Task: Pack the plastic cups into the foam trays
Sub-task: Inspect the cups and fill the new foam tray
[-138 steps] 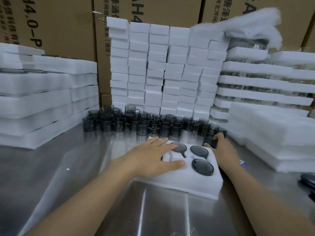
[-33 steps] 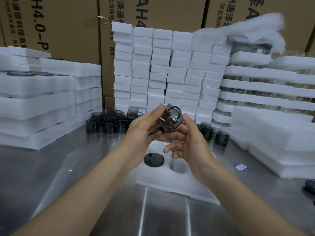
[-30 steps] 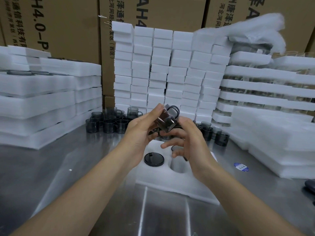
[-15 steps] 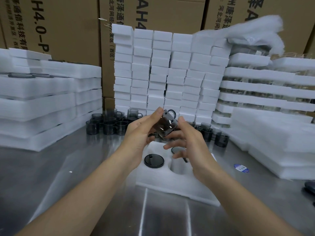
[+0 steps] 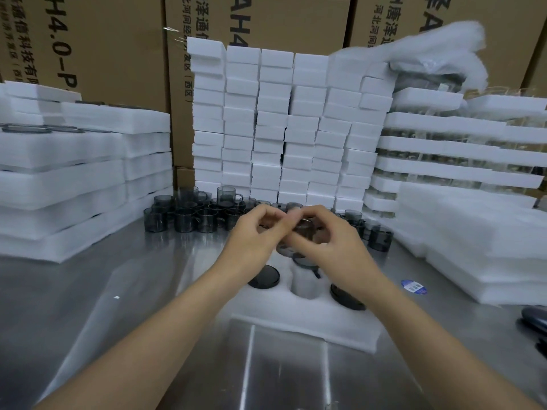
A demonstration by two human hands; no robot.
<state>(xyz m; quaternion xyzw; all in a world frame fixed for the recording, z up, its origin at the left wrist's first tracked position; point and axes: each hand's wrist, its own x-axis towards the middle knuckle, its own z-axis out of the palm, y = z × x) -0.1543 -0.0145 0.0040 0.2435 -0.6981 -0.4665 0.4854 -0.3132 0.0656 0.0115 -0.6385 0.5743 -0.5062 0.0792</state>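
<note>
My left hand [image 5: 257, 235] and right hand [image 5: 336, 247] pinch one smoky plastic cup [image 5: 305, 229] above the foam tray [image 5: 296, 322]. Its pockets hold upturned cups [image 5: 263, 277].

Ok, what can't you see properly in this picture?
Head view only:
Cup: mostly hidden by the left hand and right hand, blurred.
Foam tray: far slots covered by both hands.
Dark object: cut off by the right edge.
Blue sticker: print too small.

Free: bare steel table [image 5: 103, 291] left of foam tray [image 5: 296, 324] | Blocked: left foam stack [image 5: 59, 187], right foam stack [image 5: 473, 232], loose cups [image 5: 189, 220] behind | far pockets possibly filled
</note>
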